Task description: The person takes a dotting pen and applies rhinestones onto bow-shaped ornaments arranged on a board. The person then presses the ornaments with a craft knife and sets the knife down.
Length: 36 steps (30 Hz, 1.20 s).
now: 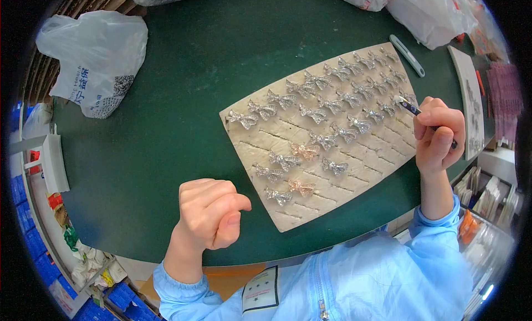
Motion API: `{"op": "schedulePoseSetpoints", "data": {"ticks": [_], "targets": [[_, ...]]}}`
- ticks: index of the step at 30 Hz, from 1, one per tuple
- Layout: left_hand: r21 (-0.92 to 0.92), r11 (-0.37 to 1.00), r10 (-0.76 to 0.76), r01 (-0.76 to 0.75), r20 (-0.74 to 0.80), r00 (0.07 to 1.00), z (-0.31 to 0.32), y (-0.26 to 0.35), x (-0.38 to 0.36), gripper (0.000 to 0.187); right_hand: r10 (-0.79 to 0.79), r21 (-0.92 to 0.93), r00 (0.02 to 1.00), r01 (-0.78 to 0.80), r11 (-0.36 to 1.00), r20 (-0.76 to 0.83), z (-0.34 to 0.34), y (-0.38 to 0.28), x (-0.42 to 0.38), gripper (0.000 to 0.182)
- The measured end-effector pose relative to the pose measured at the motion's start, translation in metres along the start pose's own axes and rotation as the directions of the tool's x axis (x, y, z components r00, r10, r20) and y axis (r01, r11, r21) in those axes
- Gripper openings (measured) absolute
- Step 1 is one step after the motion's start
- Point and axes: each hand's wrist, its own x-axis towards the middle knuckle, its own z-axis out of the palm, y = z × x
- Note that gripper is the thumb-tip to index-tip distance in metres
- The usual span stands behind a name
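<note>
Blue print on the crumpled white plastic bag [91, 46] at upper left includes the word "Health" and large Chinese characters, partly lost in folds, above a dense black pattern. On the pale-blue zipped jacket [354, 282], at bottom centre, a dark-bordered patch [260, 290] bears stars and lettering too small to read. A cream, matte-looking board [260, 149], slotted with short slanting cuts, lies on the dark green tabletop [144, 171] right of centre. It carries rows of glittering silver bow ornaments [243, 120], plus two rose-gold bows [302, 188]. At right, the right hand [439, 130] pinches a slim, dark, white-flecked pen-like tool [410, 106], its pale tip at the bows near the board's right edge; contact cannot be told. Well apart, the left hand [210, 213] curls closed beside the board's lower left; its contents are hidden.
</note>
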Motion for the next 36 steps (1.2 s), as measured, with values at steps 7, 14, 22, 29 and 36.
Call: {"op": "schedulePoseSetpoints", "data": {"ticks": [7,14,22,29,36], "targets": [[-0.006,1.000,0.002,-0.002,0.003,1.000,0.0014,0.0001,-0.0005,0.014,0.007,0.007,1.000,-0.007,1.000,0.010,-0.0014,-0.0005,-0.0001,0.032],[0.001,1.000,0.004,-0.004,0.017,1.000,0.0025,0.0009,0.0006,0.013,-0.001,0.025,1.000,0.001,1.000,0.017,-0.0041,0.0015,-0.0015,0.031],[0.008,1.000,-0.011,0.010,0.030,0.999,0.0015,0.0020,0.0010,0.014,-0.012,0.027,1.000,0.012,1.000,0.026,-0.0039,0.0022,-0.0019,0.030],[-0.004,1.000,-0.022,0.022,0.030,0.999,0.0013,0.0026,0.0009,0.014,-0.005,0.027,1.000,0.004,1.000,0.026,-0.0035,0.0026,-0.0023,0.030],[0.004,1.000,-0.023,0.023,0.032,0.999,0.0011,0.0033,0.0021,0.014,0.018,0.041,1.000,-0.019,0.999,0.024,-0.0023,0.0004,-0.0020,0.030]]}}
